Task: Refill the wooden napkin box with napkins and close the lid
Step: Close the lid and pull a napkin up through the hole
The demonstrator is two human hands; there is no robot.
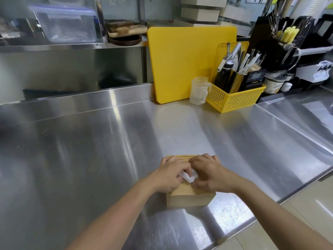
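A light wooden napkin box [191,197] stands on the steel counter near its front edge, with its lid lying flat on top. A bit of white napkin [63,175] pokes up from the middle of the lid. My left hand [169,175] rests on the left half of the lid, its fingers curled around the napkin. On the right half lies my right hand [207,173], its fingertips pinching the same napkin. Both hands hide most of the lid.
A yellow cutting board [182,64] leans against the back wall. Beside it stand a clear measuring cup [199,91] and a yellow basket [234,98] of utensils. Black holders and jars [273,83] crowd the far right. The counter's front edge [252,221] runs diagonally at right.
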